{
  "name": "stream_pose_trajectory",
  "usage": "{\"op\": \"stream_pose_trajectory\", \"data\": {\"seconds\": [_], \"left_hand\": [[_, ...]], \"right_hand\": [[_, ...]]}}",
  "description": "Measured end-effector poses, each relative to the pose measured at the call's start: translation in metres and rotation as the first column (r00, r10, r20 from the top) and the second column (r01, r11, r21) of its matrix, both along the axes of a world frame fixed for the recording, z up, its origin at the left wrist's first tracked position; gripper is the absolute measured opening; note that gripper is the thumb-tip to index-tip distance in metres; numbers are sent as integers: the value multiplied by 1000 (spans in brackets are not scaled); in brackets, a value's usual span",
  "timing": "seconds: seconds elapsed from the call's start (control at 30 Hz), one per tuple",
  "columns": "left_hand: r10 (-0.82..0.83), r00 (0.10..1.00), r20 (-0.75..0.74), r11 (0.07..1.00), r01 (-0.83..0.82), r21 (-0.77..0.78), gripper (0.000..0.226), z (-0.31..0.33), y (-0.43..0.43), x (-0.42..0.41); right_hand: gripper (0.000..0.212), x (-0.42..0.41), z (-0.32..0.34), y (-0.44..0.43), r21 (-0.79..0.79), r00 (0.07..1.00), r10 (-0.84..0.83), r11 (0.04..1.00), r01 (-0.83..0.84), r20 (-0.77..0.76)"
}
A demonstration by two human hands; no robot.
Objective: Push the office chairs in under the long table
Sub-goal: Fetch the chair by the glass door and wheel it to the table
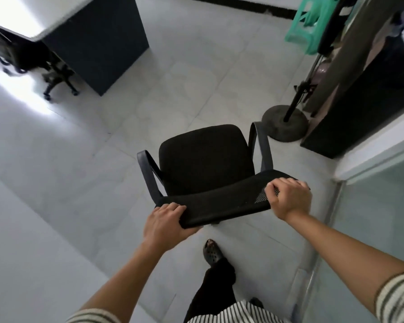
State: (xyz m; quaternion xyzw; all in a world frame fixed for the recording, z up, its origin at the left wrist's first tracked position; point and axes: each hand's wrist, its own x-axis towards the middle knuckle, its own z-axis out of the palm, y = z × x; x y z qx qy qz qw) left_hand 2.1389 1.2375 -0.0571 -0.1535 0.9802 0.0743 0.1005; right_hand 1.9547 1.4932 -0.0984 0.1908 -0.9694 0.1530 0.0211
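A black office chair (205, 157) with a mesh back and grey armrests stands on the tiled floor right in front of me, its seat facing away. My left hand (165, 226) grips the left end of the backrest's top edge. My right hand (289, 198) grips the right end of the same edge. The long table (56, 22), white-topped with a dark end panel, stands at the far left. A second black office chair (21, 54) sits tucked under it, its wheeled base showing.
A round black stand base with a pole (285, 122) sits just right of the chair. A dark cabinet (364, 94) and a glass partition (383, 206) line the right side. Green plastic stools (306, 26) stand at the back. Open tiled floor (103, 148) lies between the chair and the table.
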Motion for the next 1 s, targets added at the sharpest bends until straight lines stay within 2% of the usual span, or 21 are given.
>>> {"op": "stream_pose_trajectory", "data": {"seconds": [0.17,0.4,0.63,1.0], "left_hand": [[24,997,72,1000,-23,-18,71,-1,-48,-41],[31,997,78,1000,-31,-2,67,3,-126,-108],[84,996,-18,993,-85,-81,59,-9,-205,-181],[236,972,1,968,-235,-92,57,-8,-320,-329]], "right_hand": [[45,-45,-4,-53,0,999,46,999,-46,6],[45,-117,0,-134,11,998,60,998,-60,20],[43,-201,-5,-216,16,995,100,995,-100,-6],[37,-373,-4,-357,90,966,251,963,-256,66]]}}
